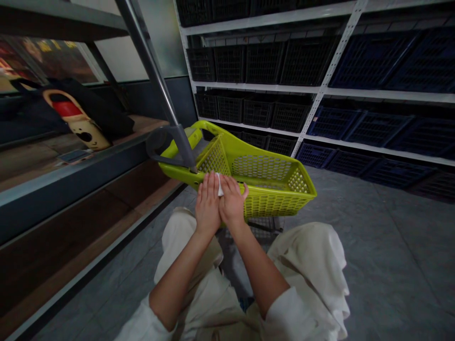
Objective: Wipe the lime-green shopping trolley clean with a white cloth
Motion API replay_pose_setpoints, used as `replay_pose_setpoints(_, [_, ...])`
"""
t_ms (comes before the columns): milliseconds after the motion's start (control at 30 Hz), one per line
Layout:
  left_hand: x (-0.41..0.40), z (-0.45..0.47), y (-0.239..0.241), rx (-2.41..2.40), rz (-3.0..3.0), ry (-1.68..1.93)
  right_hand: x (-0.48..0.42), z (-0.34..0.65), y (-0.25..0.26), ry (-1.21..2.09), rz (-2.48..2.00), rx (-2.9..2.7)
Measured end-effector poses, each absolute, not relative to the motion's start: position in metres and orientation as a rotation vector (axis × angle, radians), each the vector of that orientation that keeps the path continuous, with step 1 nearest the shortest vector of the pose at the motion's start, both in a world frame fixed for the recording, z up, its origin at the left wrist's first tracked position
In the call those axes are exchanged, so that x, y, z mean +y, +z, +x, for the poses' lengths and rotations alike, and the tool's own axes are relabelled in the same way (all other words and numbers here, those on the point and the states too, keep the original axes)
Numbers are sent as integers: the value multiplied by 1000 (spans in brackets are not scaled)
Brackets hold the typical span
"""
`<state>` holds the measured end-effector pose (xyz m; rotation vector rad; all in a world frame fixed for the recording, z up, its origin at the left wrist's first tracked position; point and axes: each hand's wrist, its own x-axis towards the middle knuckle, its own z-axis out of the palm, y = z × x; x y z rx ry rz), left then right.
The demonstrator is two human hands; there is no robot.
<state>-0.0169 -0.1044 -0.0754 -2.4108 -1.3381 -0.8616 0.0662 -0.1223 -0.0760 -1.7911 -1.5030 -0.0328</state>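
Observation:
A lime-green plastic shopping cart basket (pixel 270 201) stands in front of my knees, with perforated sides. My left hand (pixel 208 203) presses on its near upper rim, fingers together and pointing away from me. Right beside it, touching it, my right hand (pixel 232 201) curls its fingers over the same rim. A small piece of white cloth or tissue (pixel 220 185) pokes out between the two hands, held against the green plastic; most of it is hidden under the fingers. Left of my hands, a grey metal pole (pixel 165 90) rises from the handle end of the cart.
At left, a shelf (pixel 21 177) holds a bottle with a red top and a cartoon face (pixel 85 130), a phone (pixel 75 156) and a dark bag (pixel 95 106). White racks (pixel 322 90) with black crates (pixel 265 61) and blue crates (pixel 380 130) line the back, above grey floor tiles (pixel 384 246).

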Motion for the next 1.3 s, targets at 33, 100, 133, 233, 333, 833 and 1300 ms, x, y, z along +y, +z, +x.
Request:
replay_pose_setpoints(33, [-104,-18,-75,-1327,-2413,-855,-123,68,-76,-38,-1780,-1517])
replay_pose_setpoints(100, [-105,-19,-75,-1306,-2427,-834,-129,79,-81,-67,-1780,-1541])
replay_pose_setpoints(133, [-105,-20,-74,-1299,-2436,-820,-134,88,-85,-85,-1789,-1544])
replay_pose_setpoints(233, [-107,-20,-72,-1296,-2457,-798,-151,115,-100,-137,-1847,-1502])
replay_pose_setpoints(333, [-108,-19,-71,-1301,-2470,-826,-165,135,-112,-182,-1946,-1393])
replay_pose_setpoints(833, [-106,-17,-73,-1302,-2445,-835,-138,85,-80,-62,-1837,-1548])
replay_pose_setpoints(1300, [-109,-13,-73,-1313,-2448,-832,-146,93,-80,-5,-1920,-1345])
